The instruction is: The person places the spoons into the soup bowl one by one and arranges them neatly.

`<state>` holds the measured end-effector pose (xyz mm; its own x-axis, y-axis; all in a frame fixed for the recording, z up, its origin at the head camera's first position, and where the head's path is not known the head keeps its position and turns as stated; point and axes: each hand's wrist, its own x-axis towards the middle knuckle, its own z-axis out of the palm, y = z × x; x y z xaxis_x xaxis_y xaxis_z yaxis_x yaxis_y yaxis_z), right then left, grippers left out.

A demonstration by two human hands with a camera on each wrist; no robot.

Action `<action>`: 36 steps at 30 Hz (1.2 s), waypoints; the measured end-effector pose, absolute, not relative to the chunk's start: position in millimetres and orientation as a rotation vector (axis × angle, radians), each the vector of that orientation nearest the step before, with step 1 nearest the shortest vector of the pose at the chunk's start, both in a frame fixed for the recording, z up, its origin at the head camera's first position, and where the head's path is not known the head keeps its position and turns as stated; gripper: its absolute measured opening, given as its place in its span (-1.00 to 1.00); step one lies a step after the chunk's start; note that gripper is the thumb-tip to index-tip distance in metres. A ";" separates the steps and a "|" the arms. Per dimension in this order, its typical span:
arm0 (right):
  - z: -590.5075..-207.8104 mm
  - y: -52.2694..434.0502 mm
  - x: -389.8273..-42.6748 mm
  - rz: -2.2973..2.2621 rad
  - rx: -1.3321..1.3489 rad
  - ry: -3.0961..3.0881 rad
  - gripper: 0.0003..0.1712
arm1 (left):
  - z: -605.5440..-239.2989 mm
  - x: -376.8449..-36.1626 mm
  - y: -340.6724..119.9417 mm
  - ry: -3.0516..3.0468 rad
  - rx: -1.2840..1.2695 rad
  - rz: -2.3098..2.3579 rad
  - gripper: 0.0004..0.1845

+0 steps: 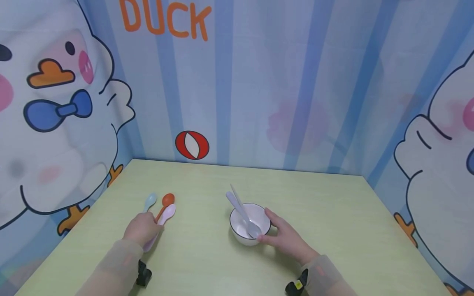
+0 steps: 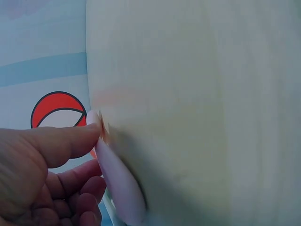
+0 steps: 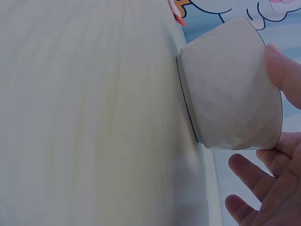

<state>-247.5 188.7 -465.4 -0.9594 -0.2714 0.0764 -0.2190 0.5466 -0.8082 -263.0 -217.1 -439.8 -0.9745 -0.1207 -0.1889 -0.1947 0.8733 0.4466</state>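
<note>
The left hand is pinching the pink spoon, hiding its handle. The right hand is cupping the white bowl with relaxed fingers; two spoons are leaning inside.

Pale green table between duck-print walls

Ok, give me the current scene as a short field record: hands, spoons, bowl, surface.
left hand: grips the pink spoon by its handle
right hand: fingers rest against the white bowl, thumb at its rim
white bowl: upright on the table, two pale spoons standing in it
orange spoon: on the table beside the pink one
light blue spoon: on the table, left of the orange one
</note>
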 end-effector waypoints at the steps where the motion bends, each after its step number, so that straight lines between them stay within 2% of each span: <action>1: -465.2 188.7 -247.4 -1.404 -0.428 2.711 0.07 | -440.1 -262.9 -217.6 2.894 -0.234 0.699 -0.74; 8: -464.5 188.9 -246.7 -1.412 -0.433 2.706 0.06 | -443.3 -264.1 -220.2 2.885 -0.185 0.635 -0.71; 24: -466.3 190.5 -248.2 -1.424 -0.482 2.699 0.06 | -445.8 -264.0 -215.7 2.881 -0.126 0.712 -0.79; 36: -466.6 190.6 -248.6 -1.415 -0.473 2.704 0.07 | -443.7 -267.3 -210.0 2.801 -0.248 0.945 -0.70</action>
<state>-248.6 190.6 -466.6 -0.9518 -0.2921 0.0937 -0.2435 0.5335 -0.8100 -267.3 -210.0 -443.7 -0.9708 -0.1009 -0.2175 -0.2121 0.7847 0.5825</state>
